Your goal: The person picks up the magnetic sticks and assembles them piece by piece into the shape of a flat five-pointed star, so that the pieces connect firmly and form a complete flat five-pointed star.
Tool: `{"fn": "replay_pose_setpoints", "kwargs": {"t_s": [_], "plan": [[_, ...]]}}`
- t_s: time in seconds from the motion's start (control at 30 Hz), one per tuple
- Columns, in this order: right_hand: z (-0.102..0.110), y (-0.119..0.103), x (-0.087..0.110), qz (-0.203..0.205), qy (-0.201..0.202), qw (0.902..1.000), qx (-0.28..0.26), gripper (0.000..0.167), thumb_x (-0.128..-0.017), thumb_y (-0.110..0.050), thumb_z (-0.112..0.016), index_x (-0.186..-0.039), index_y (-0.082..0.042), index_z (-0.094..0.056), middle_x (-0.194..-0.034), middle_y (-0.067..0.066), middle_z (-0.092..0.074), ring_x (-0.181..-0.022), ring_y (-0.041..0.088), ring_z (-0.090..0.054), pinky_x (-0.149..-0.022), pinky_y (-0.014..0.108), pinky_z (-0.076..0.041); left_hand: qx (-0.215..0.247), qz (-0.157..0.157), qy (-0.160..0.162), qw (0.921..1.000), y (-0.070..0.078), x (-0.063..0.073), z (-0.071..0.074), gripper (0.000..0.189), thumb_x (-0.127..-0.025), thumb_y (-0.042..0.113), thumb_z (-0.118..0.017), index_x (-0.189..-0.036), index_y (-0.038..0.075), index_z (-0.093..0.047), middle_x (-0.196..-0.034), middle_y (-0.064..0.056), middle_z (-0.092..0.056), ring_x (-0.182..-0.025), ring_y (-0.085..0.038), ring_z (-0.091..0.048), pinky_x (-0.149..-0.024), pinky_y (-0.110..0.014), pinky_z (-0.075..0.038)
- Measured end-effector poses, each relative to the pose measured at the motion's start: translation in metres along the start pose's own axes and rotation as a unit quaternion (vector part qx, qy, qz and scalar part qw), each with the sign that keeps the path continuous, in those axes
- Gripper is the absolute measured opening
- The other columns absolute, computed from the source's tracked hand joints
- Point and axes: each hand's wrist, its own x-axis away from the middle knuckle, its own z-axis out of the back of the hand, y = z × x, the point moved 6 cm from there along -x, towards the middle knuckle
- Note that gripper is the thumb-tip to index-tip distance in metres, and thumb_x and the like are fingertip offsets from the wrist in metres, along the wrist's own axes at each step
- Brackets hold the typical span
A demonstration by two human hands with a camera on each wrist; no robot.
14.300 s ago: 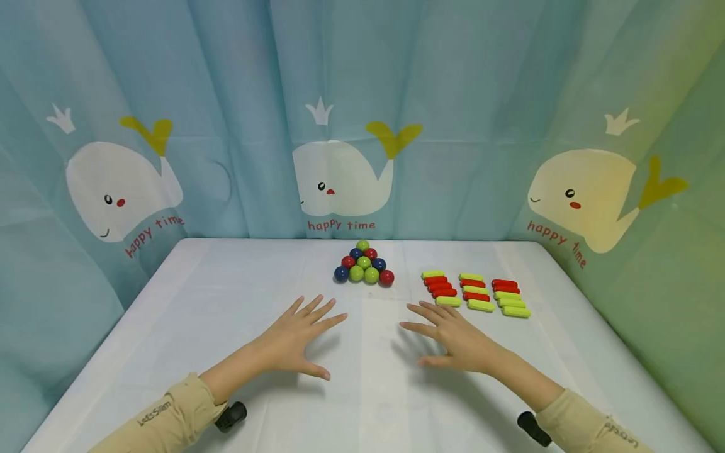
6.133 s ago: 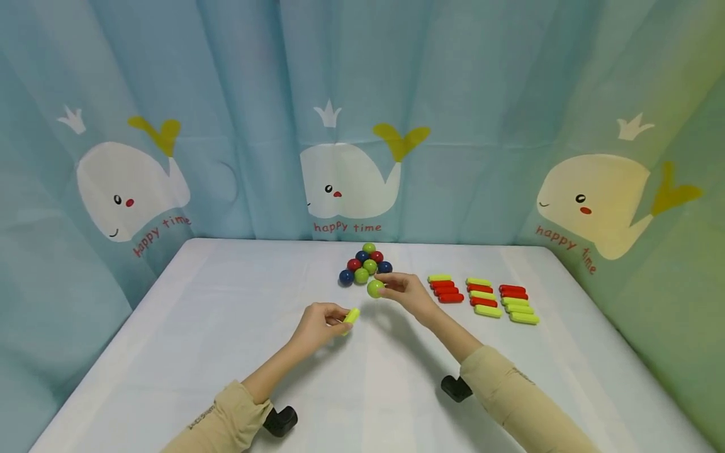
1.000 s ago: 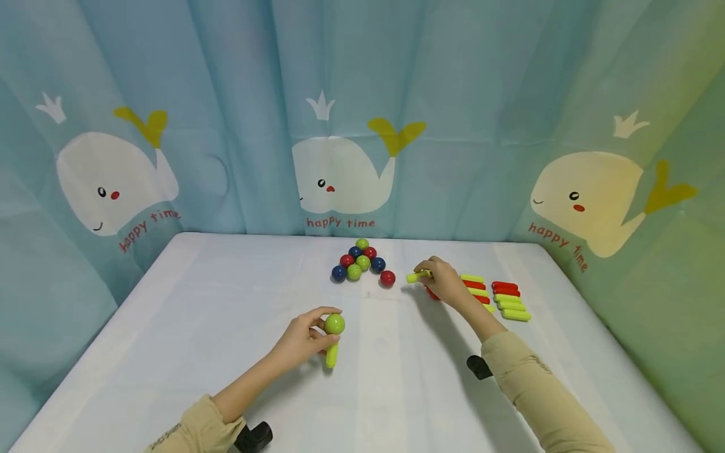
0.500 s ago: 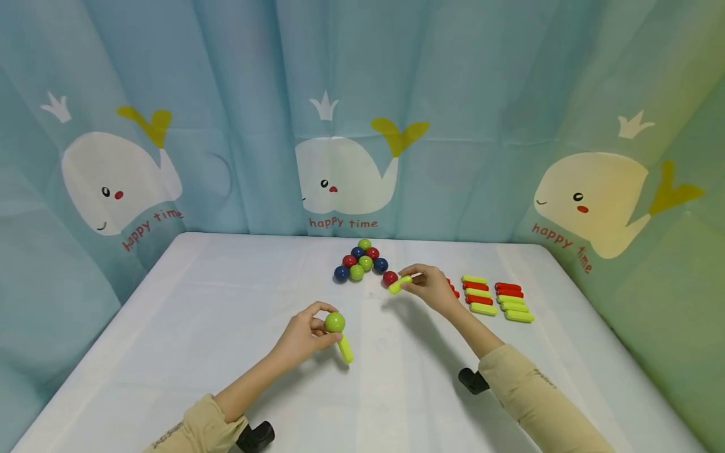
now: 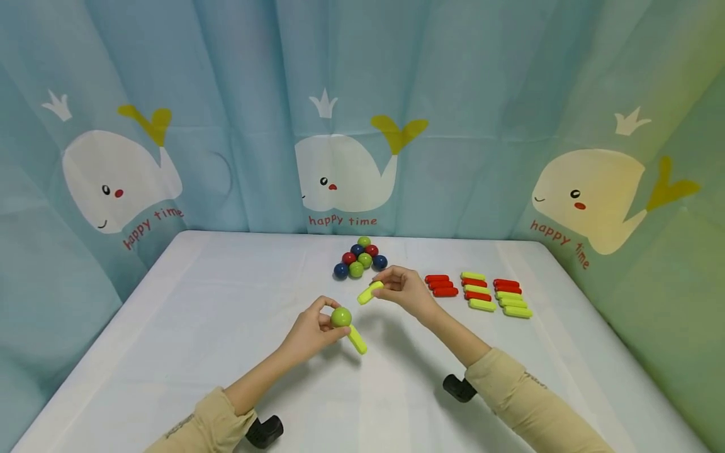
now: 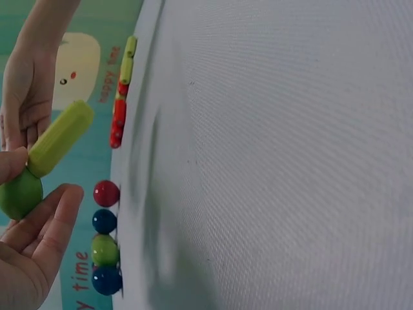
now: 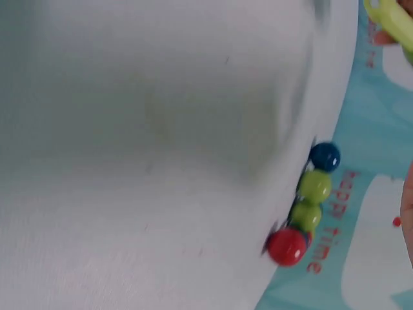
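Observation:
My left hand [image 5: 310,333] holds a glossy green ball [image 5: 341,317] between thumb and fingers. A yellow-green rod [image 5: 357,340] sticks out from the ball, pointing down and right in the head view; in the left wrist view the same rod [image 6: 61,139] meets the ball [image 6: 22,194] at the thumb tip. Just to the right and farther back, my right hand [image 5: 405,292] pinches a second yellow-green rod [image 5: 370,293] between thumb and fingers, tilted with its free end toward the left hand. Both hands are raised over the table.
Behind the hands, a cluster of red, blue and green balls [image 5: 365,260] lies on the white table [image 5: 226,296]. A red ball [image 6: 106,193] there is hidden in the head view. To the right lie three groups of red and yellow-green rods [image 5: 477,290]. A whale-print curtain [image 5: 249,157] surrounds the table.
Earlier both hands were empty, then the left held a rod and the right a green ball. Ball and rod are now together in the left hand. The right hand has brought another rod leftward.

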Motion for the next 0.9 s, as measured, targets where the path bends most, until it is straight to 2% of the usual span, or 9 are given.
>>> {"fn": "replay_pose_setpoints", "kwargs": {"t_s": [0.1, 0.27, 0.4, 0.6, 0.77, 0.9], "plan": [[-0.010, -0.004, 0.002, 0.008, -0.020, 0.9997, -0.010, 0.028, -0.083, 0.002, -0.067, -0.108, 0.011, -0.058, -0.109, 0.025, -0.064, -0.078, 0.003, -0.063, -0.077, 0.021, -0.054, 0.010, -0.007, 0.003, 0.9999, 0.003, -0.001, 0.000, 0.041, -0.082, 0.016, -0.072, -0.113, 0.002, -0.049, -0.087, -0.015, -0.071, -0.068, -0.013, -0.064, -0.060, -0.024, -0.049], [-0.021, -0.008, 0.001, 0.016, -0.037, 0.9990, -0.017, 0.028, -0.085, 0.002, -0.065, -0.109, 0.014, -0.057, -0.107, 0.026, -0.062, -0.080, 0.004, -0.064, -0.078, 0.023, -0.055, -0.002, -0.002, 0.044, 0.9990, 0.002, -0.002, 0.004, 0.039, -0.079, 0.013, -0.075, -0.109, 0.004, -0.053, -0.103, -0.013, -0.064, -0.078, -0.017, -0.061, -0.063, -0.025, -0.050], [-0.027, -0.009, -0.003, 0.022, -0.044, 0.9986, -0.020, 0.028, -0.085, 0.002, -0.065, -0.109, 0.014, -0.056, -0.106, 0.026, -0.063, -0.079, 0.004, -0.065, -0.079, 0.024, -0.055, -0.005, 0.005, 0.064, 0.9979, 0.001, -0.002, 0.010, 0.042, -0.076, 0.010, -0.077, -0.111, 0.004, -0.056, -0.102, -0.011, -0.061, -0.081, -0.016, -0.058, -0.065, -0.025, -0.050], [-0.033, -0.012, -0.010, 0.019, -0.039, 0.9990, -0.011, 0.028, -0.085, 0.001, -0.064, -0.110, 0.011, -0.058, -0.106, 0.025, -0.063, -0.079, 0.007, -0.065, -0.078, 0.028, -0.056, 0.002, 0.007, 0.061, 0.9981, -0.001, -0.003, 0.016, 0.041, -0.074, 0.014, -0.079, -0.110, 0.004, -0.063, -0.094, -0.008, -0.066, -0.080, -0.014, -0.059, -0.066, -0.024, -0.048], [-0.039, -0.013, -0.011, 0.006, -0.028, 0.9990, -0.034, 0.033, -0.086, 0.002, -0.063, -0.115, 0.011, -0.053, -0.104, 0.026, -0.063, -0.077, 0.008, -0.066, -0.079, 0.033, -0.056, 0.015, 0.012, 0.046, 0.9988, -0.004, -0.001, 0.018, 0.041, -0.079, 0.017, -0.076, -0.114, 0.001, -0.063, -0.095, -0.011, -0.069, -0.081, -0.015, -0.062, -0.070, -0.025, -0.050], [-0.046, -0.013, -0.012, 0.018, -0.034, 0.9988, -0.030, 0.035, -0.086, 0.001, -0.064, -0.116, 0.013, -0.051, -0.102, 0.026, -0.062, -0.077, 0.008, -0.065, -0.078, 0.029, -0.056, 0.018, 0.029, 0.048, 0.9982, -0.011, 0.002, 0.021, 0.040, -0.080, 0.014, -0.074, -0.114, -0.001, -0.061, -0.096, -0.014, -0.070, -0.082, -0.015, -0.063, -0.071, -0.025, -0.050]]}}
